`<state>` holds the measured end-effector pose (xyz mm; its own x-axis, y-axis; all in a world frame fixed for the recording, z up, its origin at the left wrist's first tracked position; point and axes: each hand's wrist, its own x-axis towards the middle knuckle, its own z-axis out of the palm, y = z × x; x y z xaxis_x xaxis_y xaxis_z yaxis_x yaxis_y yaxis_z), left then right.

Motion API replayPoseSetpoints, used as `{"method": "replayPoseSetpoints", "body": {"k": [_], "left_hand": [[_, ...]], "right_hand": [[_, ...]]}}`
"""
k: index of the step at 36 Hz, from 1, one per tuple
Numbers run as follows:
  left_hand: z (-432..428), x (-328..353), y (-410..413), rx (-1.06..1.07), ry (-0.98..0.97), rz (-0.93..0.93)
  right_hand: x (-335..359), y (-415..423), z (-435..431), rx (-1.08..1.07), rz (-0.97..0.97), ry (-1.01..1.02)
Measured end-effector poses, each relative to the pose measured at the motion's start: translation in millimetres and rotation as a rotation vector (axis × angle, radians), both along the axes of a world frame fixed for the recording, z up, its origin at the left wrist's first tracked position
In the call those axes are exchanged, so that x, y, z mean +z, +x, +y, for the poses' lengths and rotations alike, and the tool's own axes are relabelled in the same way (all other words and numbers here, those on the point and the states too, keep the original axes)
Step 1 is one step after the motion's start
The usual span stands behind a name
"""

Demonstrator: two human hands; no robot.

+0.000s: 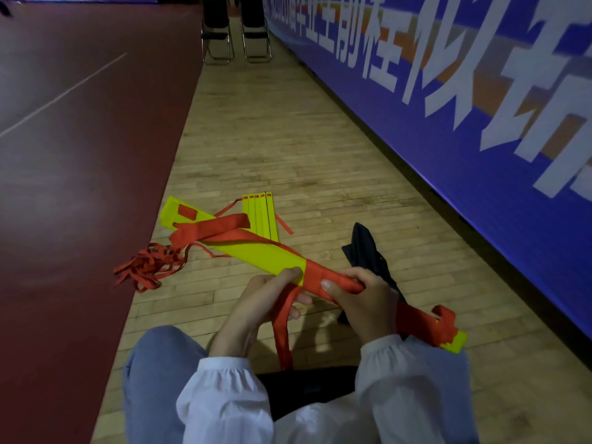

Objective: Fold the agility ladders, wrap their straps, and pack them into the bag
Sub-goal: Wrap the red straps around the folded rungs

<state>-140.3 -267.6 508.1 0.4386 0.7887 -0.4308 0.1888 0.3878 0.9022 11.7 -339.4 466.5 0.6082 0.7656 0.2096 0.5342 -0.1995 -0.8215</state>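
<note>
A folded bundle of yellow ladder rungs point(256, 253) runs diagonally across the wooden floor, with a red strap point(323, 277) wound round its near part. My right hand point(365, 302) grips the bundle over the red wraps. My left hand point(266, 296) holds the bundle's lower edge, thumb on the yellow, and a loose length of the strap point(283, 334) hangs down between its fingers. A second folded stack of yellow rungs point(260, 216) lies flat behind. A dark bag point(365, 251) lies crumpled on the floor beyond my right hand.
A tangle of loose red straps point(147, 267) lies on the floor at the left, at the edge of a dark red mat point(80, 187). A blue banner wall point(464, 123) runs along the right. Two folding chairs point(235, 30) stand far back. My knees are at the bottom.
</note>
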Motion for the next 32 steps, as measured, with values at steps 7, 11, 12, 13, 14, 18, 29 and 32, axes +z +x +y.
{"method": "replayPoseSetpoints", "body": {"k": [7, 11, 12, 13, 14, 18, 29, 32], "left_hand": [[1.5, -6.4, 2.4, 0.090, -0.015, 0.027], [2.7, -9.7, 1.9, 0.111, -0.033, 0.058], [3.0, -10.2, 2.1, 0.112, -0.042, 0.069], [3.4, -10.8, 2.1, 0.115, -0.052, 0.078], [4.1, -11.3, 2.4, 0.119, -0.063, 0.083], [5.2, -12.9, 4.3, 0.118, -0.085, 0.089], [0.1, 0.1, 2.6, 0.134, 0.116, 0.089], [-1.4, 3.6, 3.0, 0.095, 0.123, 0.086]], "right_hand": [[-0.8, -5.2, 3.3, 0.015, 0.000, -0.037], [-4.1, -6.4, 4.9, 0.026, 0.006, -0.034], [-4.7, -6.7, 5.3, 0.031, -0.001, -0.031], [-5.9, -6.6, 5.4, 0.035, -0.009, -0.018], [-6.9, -6.4, 5.7, 0.037, -0.017, -0.001], [-12.5, -4.3, 7.1, 0.034, -0.023, -0.001], [2.2, 2.5, 2.8, 0.350, 0.146, -0.236], [3.8, 5.0, 0.8, 0.371, 0.124, -0.277]]}}
